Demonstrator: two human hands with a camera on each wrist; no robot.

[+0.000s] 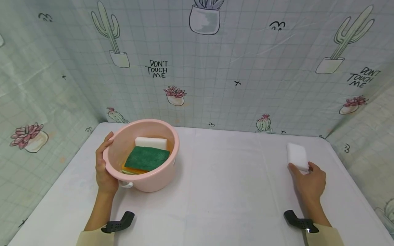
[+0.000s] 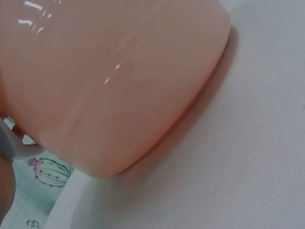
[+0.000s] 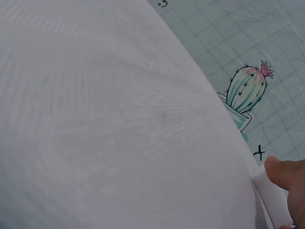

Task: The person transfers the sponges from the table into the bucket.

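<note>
A pink bucket (image 1: 166, 167) stands at the left of the white table, with its side filling much of the left wrist view. My left hand (image 1: 104, 171) grips the bucket's left side, fingertips at the rim. Inside lie a green scouring pad (image 1: 147, 158), something orange-yellow (image 1: 135, 170) under it, and a white block (image 1: 151, 142) behind. At the table's right, my right hand (image 1: 309, 181) pinches the near end of another white block (image 1: 297, 155), which looks like a sponge. The right wrist view catches only the thumb (image 3: 283, 174) and part of that block.
The white table (image 1: 227, 191) stretches between the two hands. Cloth printed with cacti (image 1: 215, 85) rises along its back and sides. A small white handle piece (image 1: 127, 185) juts from the bucket's near side. Each wrist wears a black band.
</note>
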